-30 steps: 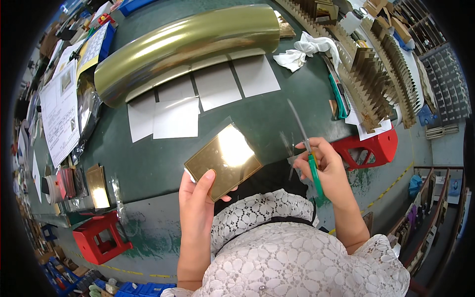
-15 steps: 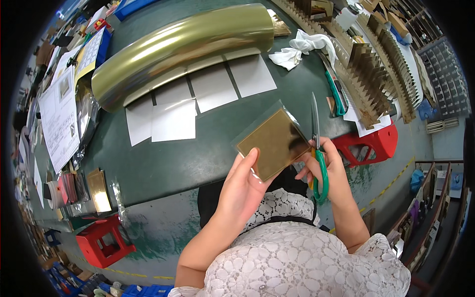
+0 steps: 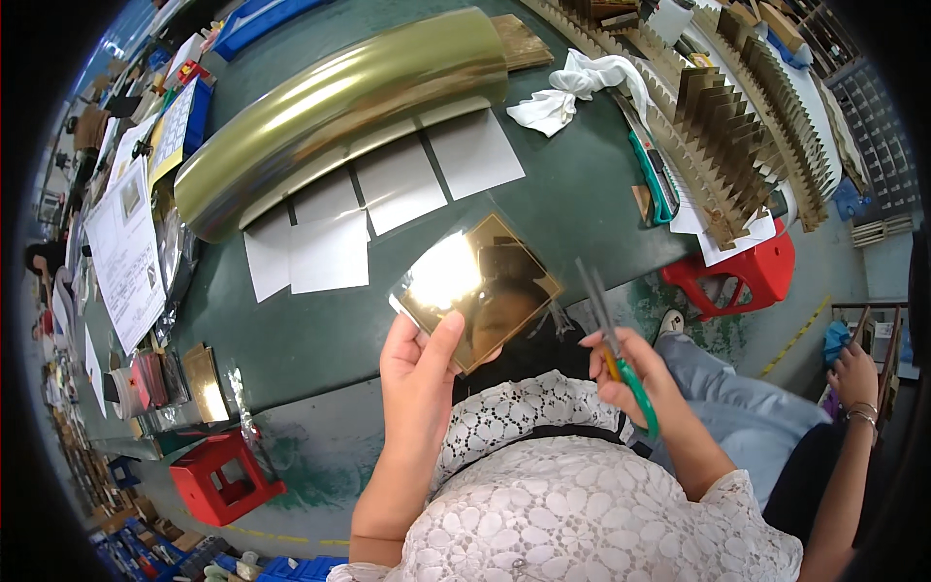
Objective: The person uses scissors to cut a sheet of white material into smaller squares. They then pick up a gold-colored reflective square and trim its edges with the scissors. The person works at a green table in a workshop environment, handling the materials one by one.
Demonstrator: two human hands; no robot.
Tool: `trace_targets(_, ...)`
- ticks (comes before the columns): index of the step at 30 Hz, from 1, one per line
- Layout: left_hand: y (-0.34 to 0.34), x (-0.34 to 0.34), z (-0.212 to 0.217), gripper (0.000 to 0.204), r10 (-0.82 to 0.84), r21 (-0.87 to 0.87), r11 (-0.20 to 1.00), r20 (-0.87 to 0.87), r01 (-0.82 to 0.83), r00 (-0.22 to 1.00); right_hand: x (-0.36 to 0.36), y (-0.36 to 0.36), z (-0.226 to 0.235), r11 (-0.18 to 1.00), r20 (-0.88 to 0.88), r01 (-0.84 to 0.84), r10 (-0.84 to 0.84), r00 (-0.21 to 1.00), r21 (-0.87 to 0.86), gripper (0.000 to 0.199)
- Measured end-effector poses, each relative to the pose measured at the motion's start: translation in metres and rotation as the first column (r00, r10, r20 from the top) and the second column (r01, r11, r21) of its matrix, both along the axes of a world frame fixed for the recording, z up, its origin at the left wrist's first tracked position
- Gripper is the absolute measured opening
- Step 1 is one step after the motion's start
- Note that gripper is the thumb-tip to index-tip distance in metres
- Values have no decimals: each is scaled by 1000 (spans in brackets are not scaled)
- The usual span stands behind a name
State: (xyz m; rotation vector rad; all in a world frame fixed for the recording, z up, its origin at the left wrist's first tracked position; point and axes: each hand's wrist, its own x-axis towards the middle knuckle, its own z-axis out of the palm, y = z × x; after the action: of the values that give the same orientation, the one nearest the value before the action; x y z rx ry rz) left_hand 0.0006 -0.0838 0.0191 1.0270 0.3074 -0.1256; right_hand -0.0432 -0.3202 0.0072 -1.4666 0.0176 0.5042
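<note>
My left hand (image 3: 422, 364) grips a shiny gold mirror-like square plate (image 3: 441, 281) by its near left edge, thumb on top and fingers underneath. Clear film sticks out past the plate's edges. The plate is tilted above the table's front edge and reflects bright light. To its right, apart from it, my right hand (image 3: 645, 373) is closed round a pair of scissors (image 3: 637, 393) with green handles. The blades point up and away and are somewhat blurred; whether they are parted is hard to see.
A large gold-green film roll (image 3: 359, 116) lies across the green table (image 3: 436, 233), white sheets (image 3: 330, 257) partly under it. Rightward are a white cloth (image 3: 582, 82), a green utility knife (image 3: 655, 175) and slotted racks (image 3: 722, 136). Another person's hand (image 3: 855, 376) and red stools (image 3: 228, 475) flank me.
The plate has moved left and turned, now catching bright light. My right hand and the scissors have drawn down, away from the plate. Another person's arm and leg have appeared at right.
</note>
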Motion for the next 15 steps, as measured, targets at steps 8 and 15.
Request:
trace_targets(8, 2, -18, -3, 29, -36, 91, 995, 13, 35, 999, -5, 2, -1, 994, -4, -73, 73, 997, -76, 57)
trace_targets(15, 1, -23, 0, 28, -21, 91, 996, 8, 20, 1000, -3, 5, 2, 993, 29, -93, 96, 995, -79, 59)
